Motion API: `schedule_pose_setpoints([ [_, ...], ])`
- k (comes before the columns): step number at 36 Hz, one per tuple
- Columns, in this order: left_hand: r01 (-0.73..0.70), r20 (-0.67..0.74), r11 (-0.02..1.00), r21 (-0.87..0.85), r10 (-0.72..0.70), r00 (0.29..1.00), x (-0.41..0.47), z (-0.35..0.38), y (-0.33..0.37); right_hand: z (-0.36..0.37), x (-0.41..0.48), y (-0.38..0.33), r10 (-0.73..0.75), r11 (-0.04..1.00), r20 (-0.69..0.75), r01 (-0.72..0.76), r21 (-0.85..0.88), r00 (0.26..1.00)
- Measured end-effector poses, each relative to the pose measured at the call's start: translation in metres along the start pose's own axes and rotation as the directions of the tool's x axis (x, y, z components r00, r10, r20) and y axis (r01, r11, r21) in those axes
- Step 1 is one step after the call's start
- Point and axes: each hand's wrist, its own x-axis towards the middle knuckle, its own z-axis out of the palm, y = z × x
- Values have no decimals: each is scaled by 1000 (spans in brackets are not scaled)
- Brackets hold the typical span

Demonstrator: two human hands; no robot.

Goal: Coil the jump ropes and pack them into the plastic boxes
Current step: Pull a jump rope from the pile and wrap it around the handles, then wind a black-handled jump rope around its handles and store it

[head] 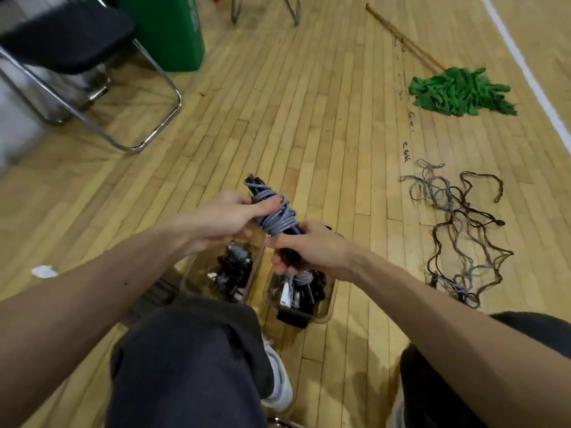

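Grey rope bundle [277, 216], tight round black handles [255, 184], in grip of L hand [230, 215] up top, R hand [312, 252] below

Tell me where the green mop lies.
Head view, upper right: the green mop lies on the floor, beyond the loose ropes.

The person wears dark grey trousers [191, 359], soft and a bit creased at the 2 knees. A white shoe [279, 386] peeks out to the right of the left knee. The 2 arms are bare down to the left hand [225, 214] and right hand [312, 251].
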Motion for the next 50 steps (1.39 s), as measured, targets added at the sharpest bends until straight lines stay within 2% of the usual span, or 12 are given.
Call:
schedule_pose_setpoints([
  [5,83,-56,996,21,-82,995,51,-49,-76,32,92,20,-17,947,-157,-35,-321,987],
  [10,275,-92,953,-126,-288,953,102,-65,-183,59,173,69,72,859,-8,-66,-509,997],
  [16,420,-89,880,-220,-447,890,152,-51,-267,74,237,117,307,812,22,-250,-527,951],
  [21,463,-265,882,-90,-469,843,179,-44,-300,91,269,143,385,768,22,-307,-562,923],
  [29,488,-335,864,126,-426,841,199,-31,-340,111,297,168,401,765,30,-317,-561,916],
  [31,479,-331,836,266,-388,860,202,-30,-339,109,298,168,413,775,2,-351,-526,911],
  [35,406,-299,663,629,-276,914,200,-31,-315,97,294,162,411,819,35,-352,-453,911],
  [38,320,-266,562,763,-177,947,201,-25,-283,76,278,148,348,866,-22,-331,-375,937],
  [42,147,-174,706,693,-35,984,214,0,-217,16,238,131,226,925,-264,-292,-244,938],
  [44,28,-83,774,633,31,996,220,23,-173,-25,205,122,184,934,-434,-294,-202,882],
  [47,-176,95,814,553,148,984,217,69,-102,-90,139,122,156,932,-660,-330,-147,735],
  [50,-426,385,719,549,234,892,200,120,-46,-153,60,149,249,910,-777,-413,-16,578],
])
